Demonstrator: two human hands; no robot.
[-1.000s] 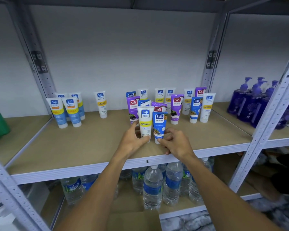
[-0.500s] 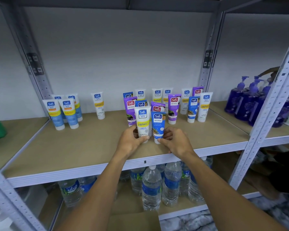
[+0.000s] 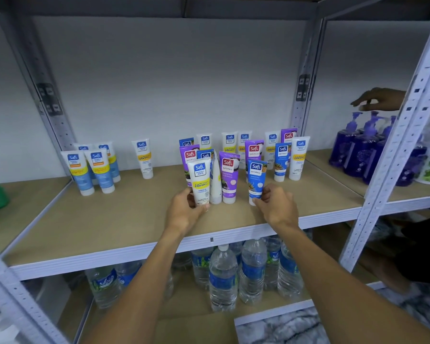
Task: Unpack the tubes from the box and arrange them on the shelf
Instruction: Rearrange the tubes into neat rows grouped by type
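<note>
- Grey metal racking against a white wall frames the tan shelf (image 3: 124, 219), where tubes stand cap-down in loose clusters.
- Left hand (image 3: 184, 209) grips the white Vitamin C tube (image 3: 200, 183) near its cap, apparently to set it upright.
- Right hand (image 3: 274, 206) pinches the blue tube (image 3: 256, 180) just beside the purple tube (image 3: 229, 180), likely forming a front row.
- No box is clearly identifiable.
</note>
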